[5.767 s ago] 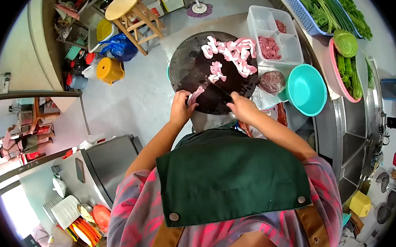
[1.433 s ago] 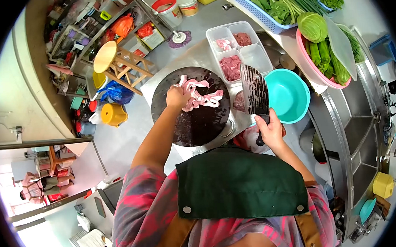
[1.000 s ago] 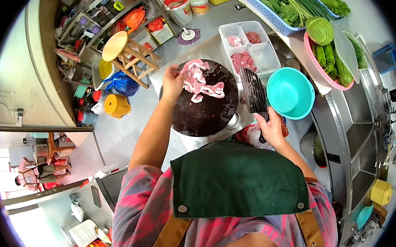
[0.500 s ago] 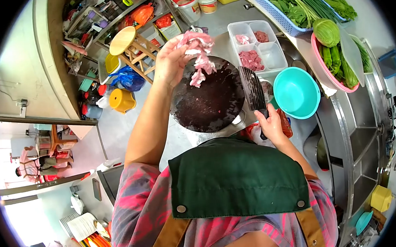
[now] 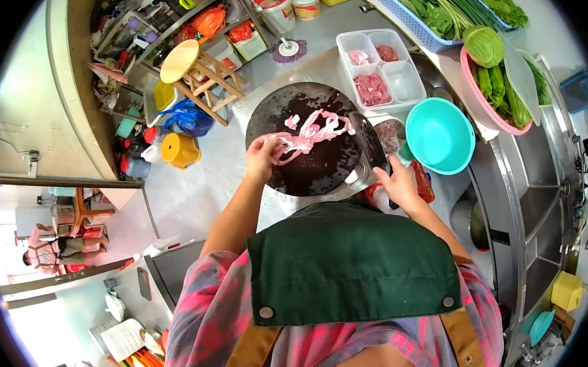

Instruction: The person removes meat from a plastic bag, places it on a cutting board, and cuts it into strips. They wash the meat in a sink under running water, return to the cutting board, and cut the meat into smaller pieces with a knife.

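Strips of pale pink raw meat (image 5: pixel 313 134) lie stretched across a round dark chopping board (image 5: pixel 307 173). My left hand (image 5: pixel 262 160) grips their near-left end, fingers closed on it at the board's left side. A small separate scrap of meat (image 5: pixel 292 122) rests just above the strips. In my right hand (image 5: pixel 398 183) is the black handle of a cleaver (image 5: pixel 369 141), whose dark wet blade stands along the board's right edge, close to the meat's far end. Beyond the board, a clear divided container (image 5: pixel 405 79) holds cut meat (image 5: pixel 371 89) in several compartments.
A turquoise basin (image 5: pixel 440 136) stands right of the board, beside a bag of dark meat (image 5: pixel 390 136). Farther right are a pink bowl of green vegetables (image 5: pixel 499 96) and a blue basket of greens (image 5: pixel 431 13). A wooden stool (image 5: pixel 198 72) stands left; another person (image 5: pixel 61 249) is in the far-left room.
My left hand has come down from above the board, and the meat that hung from it now lies spread on the board. The cleaver has shifted slightly, staying in my right hand.
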Demonstrator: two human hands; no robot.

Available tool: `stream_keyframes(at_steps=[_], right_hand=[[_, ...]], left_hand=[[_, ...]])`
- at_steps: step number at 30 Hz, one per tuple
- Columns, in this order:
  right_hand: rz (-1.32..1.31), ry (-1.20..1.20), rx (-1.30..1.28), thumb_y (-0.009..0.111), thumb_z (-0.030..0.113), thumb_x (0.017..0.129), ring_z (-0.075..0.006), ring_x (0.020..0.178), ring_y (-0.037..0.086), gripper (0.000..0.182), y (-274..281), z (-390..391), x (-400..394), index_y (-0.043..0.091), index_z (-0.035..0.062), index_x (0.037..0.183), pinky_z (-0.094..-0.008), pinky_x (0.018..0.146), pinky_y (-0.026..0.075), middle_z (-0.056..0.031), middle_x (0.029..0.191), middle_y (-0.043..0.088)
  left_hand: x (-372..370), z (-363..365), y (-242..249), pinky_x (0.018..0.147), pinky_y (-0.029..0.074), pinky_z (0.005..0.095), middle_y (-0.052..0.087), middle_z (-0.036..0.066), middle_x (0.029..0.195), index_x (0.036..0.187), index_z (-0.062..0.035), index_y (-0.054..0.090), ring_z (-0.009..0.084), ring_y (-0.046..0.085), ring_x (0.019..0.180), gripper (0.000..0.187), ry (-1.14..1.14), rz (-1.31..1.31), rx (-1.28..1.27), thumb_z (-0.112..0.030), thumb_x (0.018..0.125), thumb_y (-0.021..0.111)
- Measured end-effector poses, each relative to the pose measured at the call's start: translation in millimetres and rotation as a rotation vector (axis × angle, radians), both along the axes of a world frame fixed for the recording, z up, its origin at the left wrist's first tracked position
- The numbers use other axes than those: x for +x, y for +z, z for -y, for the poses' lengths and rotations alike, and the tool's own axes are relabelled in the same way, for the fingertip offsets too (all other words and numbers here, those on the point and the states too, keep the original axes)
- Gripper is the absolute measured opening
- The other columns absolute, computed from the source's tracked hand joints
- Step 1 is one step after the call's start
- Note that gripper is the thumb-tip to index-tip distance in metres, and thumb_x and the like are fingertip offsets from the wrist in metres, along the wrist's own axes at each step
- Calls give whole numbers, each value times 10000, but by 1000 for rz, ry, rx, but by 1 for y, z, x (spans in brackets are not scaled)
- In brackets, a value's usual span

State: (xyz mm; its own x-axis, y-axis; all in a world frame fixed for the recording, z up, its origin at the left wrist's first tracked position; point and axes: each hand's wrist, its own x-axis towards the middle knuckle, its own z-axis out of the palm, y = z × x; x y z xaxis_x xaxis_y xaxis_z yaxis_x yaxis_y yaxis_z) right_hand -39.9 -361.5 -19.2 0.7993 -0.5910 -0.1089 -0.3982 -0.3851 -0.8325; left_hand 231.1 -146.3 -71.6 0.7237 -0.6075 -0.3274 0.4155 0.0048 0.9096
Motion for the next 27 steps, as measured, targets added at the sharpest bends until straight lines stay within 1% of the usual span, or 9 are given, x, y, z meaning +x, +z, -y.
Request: stream_keyframes(at_steps=[2,3,5,9,13,17,18,22,27], right_hand=[[-17,7,1,613,268,812,-311,596,557,306,-5,-1,2,493,0,899,-375,572,436,-186,696,581],[-74,43,39,606,270,815,-333,622,567,309,-5,-1,4,492,1,913,-392,584,438,-191,707,586],[-130,92,75,600,273,817,-355,648,576,313,-7,-4,13,490,2,927,-408,595,441,-196,718,591],[-120,256,-96,571,298,822,-420,758,572,326,-17,-14,39,477,15,952,-466,658,443,-229,758,595],[-223,396,-174,539,268,841,-408,777,582,289,-6,-28,69,452,12,944,-473,681,452,-230,789,599],[-291,432,-331,518,213,851,-379,794,596,229,-4,-30,84,444,9,923,-457,680,468,-218,819,609],[-283,425,-371,519,207,850,-375,796,599,224,-5,-28,85,446,9,926,-454,679,471,-216,822,610],[-287,393,-436,515,188,849,-373,791,604,209,-11,-20,93,454,5,930,-452,684,476,-208,827,615],[-308,365,-446,515,192,849,-373,808,608,227,-9,-15,101,470,1,965,-453,706,477,-216,854,621]], left_hand=[[-4,-14,-9,505,480,240,592,47,741,835,-23,531,115,565,601,199,353,-6,105,-180,819,652],[-1,-20,-10,505,480,240,592,47,741,835,-23,531,115,565,601,199,359,-11,105,-180,819,652],[6,-31,-11,478,489,254,585,56,713,825,-15,520,134,574,566,232,270,214,438,-167,780,690],[5,-35,-6,482,505,271,584,74,728,923,3,526,146,596,602,227,135,417,563,-35,736,649],[-4,-29,-6,461,493,244,618,59,768,1066,-38,545,130,597,624,311,23,204,486,-68,772,642],[-7,-35,-14,564,492,244,636,43,800,994,3,595,105,589,662,246,107,316,557,-169,824,637],[-12,-33,0,636,492,244,640,45,841,989,27,594,106,592,694,232,153,245,393,-152,841,611],[-12,-29,5,660,493,245,639,54,871,960,-12,592,130,604,748,121,332,-11,-52,-81,877,538],[-7,-45,12,675,497,252,622,84,950,994,-30,537,144,596,798,139,166,-109,-130,3,864,501]])
